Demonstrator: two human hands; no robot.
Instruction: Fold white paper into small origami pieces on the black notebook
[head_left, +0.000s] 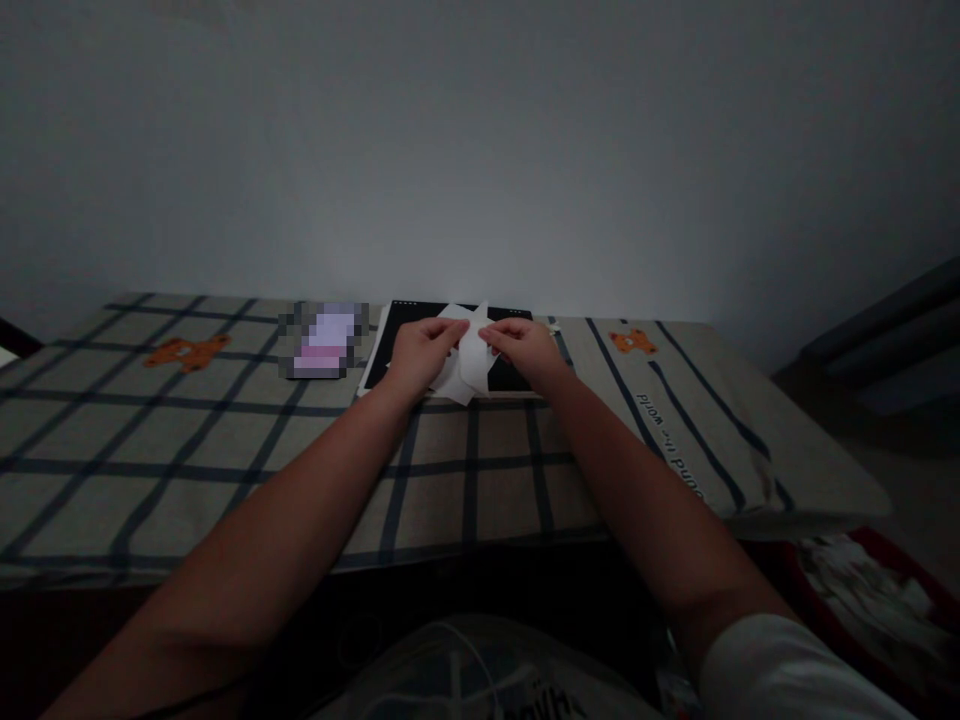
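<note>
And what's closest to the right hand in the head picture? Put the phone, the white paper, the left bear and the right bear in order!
Nearest to the right hand first:
1. White paper: right at its fingertips.
2. Right bear: off to its right.
3. Phone: to its left, past the other hand.
4. Left bear: farther left, beyond the phone.

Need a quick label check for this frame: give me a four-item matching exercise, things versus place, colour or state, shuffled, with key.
Things
1. white paper
2. black-topped flat item
3. left bear print
4. pixelated screen

Descriptions
A. orange
B. lilac and pink
C. pinched by left hand and right hand
D. beneath the paper

Pairs: 1-C, 2-D, 3-A, 4-B
</note>
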